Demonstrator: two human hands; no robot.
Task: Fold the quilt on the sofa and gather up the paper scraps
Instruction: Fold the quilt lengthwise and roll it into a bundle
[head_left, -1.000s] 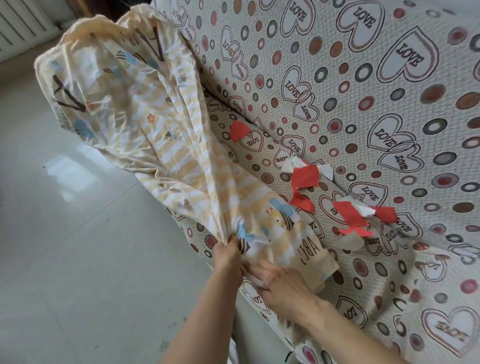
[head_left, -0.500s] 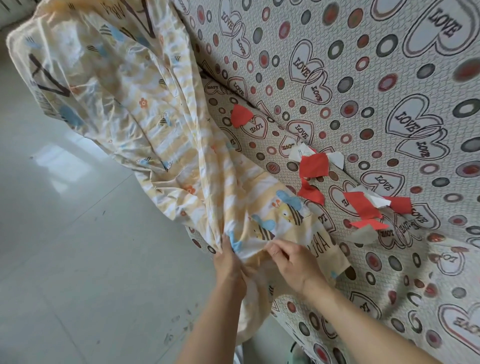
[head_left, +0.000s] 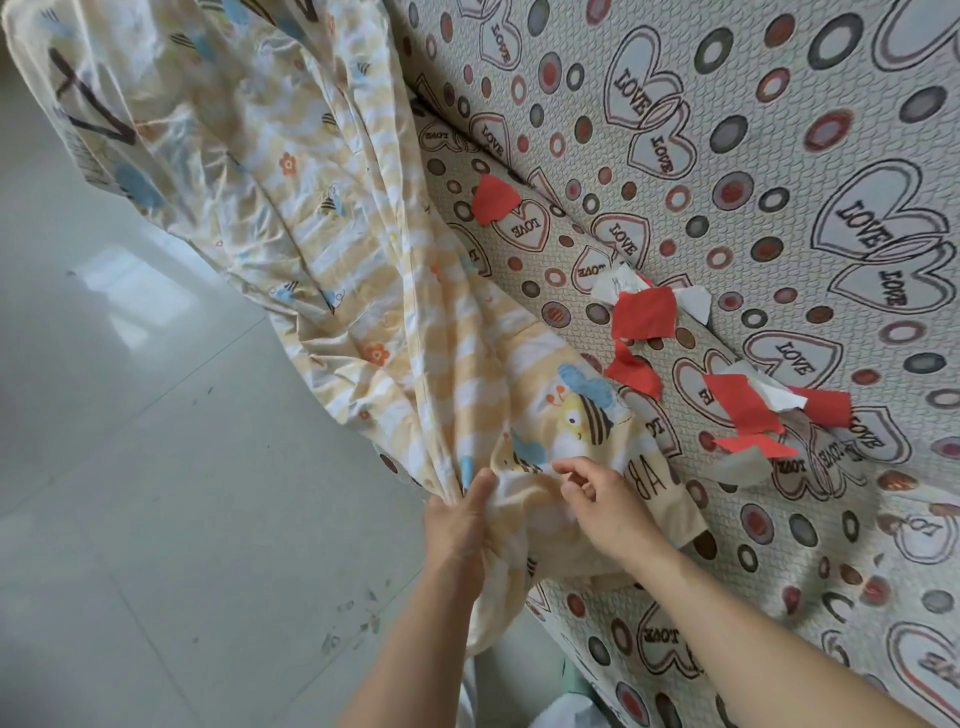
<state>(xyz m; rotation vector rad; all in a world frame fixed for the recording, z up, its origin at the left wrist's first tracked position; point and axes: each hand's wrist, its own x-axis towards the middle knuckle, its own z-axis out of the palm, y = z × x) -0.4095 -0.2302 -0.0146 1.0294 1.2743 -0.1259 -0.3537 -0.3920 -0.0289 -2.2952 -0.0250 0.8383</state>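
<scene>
A pale yellow striped quilt (head_left: 291, 208) printed with bees and letters hangs off the front edge of the sofa (head_left: 727, 171), bunched into a long fold. My left hand (head_left: 460, 525) clutches its gathered near end. My right hand (head_left: 608, 506) pinches the quilt's edge just to the right, beside the "AB" lettering. Red and white paper scraps (head_left: 644, 312) lie along the seat, with one red scrap (head_left: 493, 200) farther back and a cluster (head_left: 748, 410) nearer to me.
The sofa cover has hearts with "LOVE" and coloured rings. Its backrest (head_left: 779, 104) rises on the right. A glossy grey tiled floor (head_left: 130, 467) with a few dark marks spreads on the left.
My right hand has shifted up from under the quilt's corner to pinch its edge. My left hand keeps its hold on the bunched end. The view has moved closer.
</scene>
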